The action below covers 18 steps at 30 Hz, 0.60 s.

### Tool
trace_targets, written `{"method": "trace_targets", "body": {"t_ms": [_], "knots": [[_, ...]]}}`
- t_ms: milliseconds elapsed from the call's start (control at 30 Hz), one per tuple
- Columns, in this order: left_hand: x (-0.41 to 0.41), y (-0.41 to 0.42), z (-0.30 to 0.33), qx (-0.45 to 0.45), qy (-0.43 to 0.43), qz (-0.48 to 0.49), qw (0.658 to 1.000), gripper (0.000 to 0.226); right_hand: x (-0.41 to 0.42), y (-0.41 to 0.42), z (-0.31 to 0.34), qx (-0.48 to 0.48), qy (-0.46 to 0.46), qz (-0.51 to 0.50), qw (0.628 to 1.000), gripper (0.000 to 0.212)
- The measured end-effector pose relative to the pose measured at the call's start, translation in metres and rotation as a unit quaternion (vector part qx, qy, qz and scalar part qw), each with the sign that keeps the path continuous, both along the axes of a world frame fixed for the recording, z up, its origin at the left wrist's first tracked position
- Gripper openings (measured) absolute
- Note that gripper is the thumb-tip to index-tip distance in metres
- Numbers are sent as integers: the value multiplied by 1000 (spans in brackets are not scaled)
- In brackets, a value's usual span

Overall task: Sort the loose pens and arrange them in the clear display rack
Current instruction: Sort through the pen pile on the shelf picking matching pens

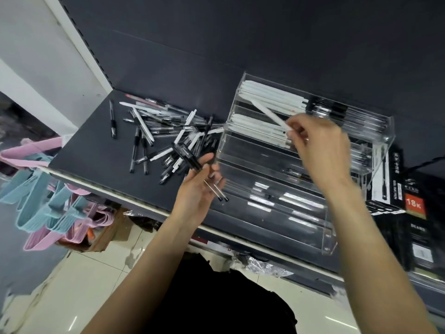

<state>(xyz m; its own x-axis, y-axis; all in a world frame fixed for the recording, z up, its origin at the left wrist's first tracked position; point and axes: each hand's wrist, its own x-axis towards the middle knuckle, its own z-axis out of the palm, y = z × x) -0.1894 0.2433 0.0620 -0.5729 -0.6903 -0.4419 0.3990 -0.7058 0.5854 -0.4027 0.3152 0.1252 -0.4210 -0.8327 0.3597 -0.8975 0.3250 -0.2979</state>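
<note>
We stand before a dark grey shop shelf (96, 131). Our right hand (320, 150) is raised over the clear acrylic stepped display rack (277, 189), which sits on the shelf at 3 o'clock from the pile of loose black, clear and white pens (163, 133). The thumb and the fingers of this hand pinch the end of one slim white pen (269, 113); its other end points toward 10 o'clock, above the rows of white pens (272, 97) that already lie in the upper steps of the rack. Dark pens (342, 112) fill the same upper steps further toward 3 o'clock.

Our left hand (199, 186) is at 5 o'clock from the pile, just beside the front left corner of the rack. Its fingers are curled around a small bundle of black and clear pens (192, 160), with the tips coming out below the palm toward 4 o'clock.

At 8 o'clock from the pile, below the shelf edge, hang pink and light blue plastic hangers (48, 201). A black retail box with a red label (414, 208) stands at 3 o'clock from the rack.
</note>
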Motion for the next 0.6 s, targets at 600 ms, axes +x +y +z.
{"method": "trace_targets", "body": {"t_ms": [600], "knots": [[-12, -25, -7, 23, 41, 19, 999, 26, -25, -46, -12, 135, 5, 71, 988, 13]]}}
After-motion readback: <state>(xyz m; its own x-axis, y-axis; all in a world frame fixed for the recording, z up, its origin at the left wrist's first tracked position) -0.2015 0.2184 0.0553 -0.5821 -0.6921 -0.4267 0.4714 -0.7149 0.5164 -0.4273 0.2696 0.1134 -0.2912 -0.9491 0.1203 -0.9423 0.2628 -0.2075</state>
